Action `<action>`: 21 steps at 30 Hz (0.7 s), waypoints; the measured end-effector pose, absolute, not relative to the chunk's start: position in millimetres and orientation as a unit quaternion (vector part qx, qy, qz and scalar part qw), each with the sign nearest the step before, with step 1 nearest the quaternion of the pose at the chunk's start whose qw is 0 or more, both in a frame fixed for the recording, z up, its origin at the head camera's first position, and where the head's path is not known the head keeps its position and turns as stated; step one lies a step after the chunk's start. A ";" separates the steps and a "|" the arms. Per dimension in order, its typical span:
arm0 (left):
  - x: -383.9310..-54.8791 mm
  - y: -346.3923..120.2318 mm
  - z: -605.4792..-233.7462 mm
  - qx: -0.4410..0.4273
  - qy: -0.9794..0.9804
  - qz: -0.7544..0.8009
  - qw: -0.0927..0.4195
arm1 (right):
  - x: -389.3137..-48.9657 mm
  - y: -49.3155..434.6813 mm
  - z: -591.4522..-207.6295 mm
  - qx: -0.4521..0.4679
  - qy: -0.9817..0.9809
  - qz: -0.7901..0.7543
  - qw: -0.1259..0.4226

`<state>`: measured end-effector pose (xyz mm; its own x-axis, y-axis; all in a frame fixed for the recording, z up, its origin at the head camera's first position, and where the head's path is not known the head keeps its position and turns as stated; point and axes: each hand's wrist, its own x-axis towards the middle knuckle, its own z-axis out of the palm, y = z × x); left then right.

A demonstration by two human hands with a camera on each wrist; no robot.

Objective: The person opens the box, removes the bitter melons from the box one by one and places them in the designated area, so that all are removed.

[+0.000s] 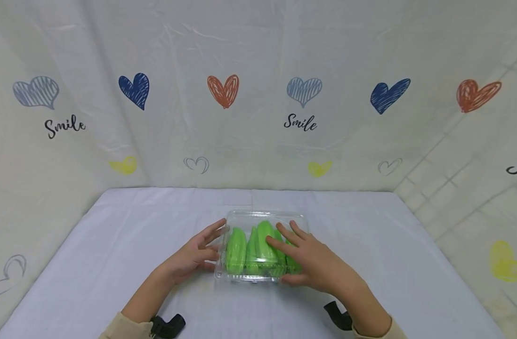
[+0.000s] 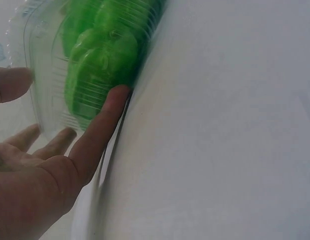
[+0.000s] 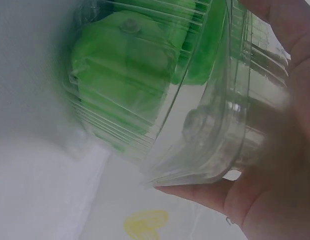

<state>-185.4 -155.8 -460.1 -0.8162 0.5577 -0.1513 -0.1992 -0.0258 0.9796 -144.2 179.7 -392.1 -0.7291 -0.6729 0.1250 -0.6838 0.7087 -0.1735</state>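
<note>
A clear plastic clamshell box (image 1: 267, 214) sits on the white cloth, holding several long light-green vegetables (image 1: 236, 252) side by side. Its lid lies over them. At the box's left side is my left hand (image 1: 199, 252), its fingers extended along the wall; the left wrist view shows one fingertip (image 2: 117, 95) right at the ribbed lower wall. My right hand (image 1: 311, 259) spreads over the right end, with straight fingers across the lid and the thumb low at the front corner. That hand covers part of the vegetables on the right.
The table (image 1: 140, 221) is covered in white cloth. Behind it and at both sides hangs a pale sheet (image 1: 258, 42) printed with hearts and "Smile". A black curved piece (image 1: 168, 326) sits at the left wrist, another (image 1: 338, 315) at the right.
</note>
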 end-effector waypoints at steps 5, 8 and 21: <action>-185.3 -156.0 -460.1 0.138 0.643 0.703 0.269 | -143.6 179.0 -390.1 0.368 -0.924 0.098 0.020; -185.2 -156.2 -460.0 0.137 0.643 0.705 0.268 | -143.0 178.0 -389.5 0.370 -0.924 0.095 0.022; -186.1 -155.7 -460.6 0.133 0.642 0.706 0.268 | -141.7 174.5 -390.2 0.370 -0.924 0.085 0.047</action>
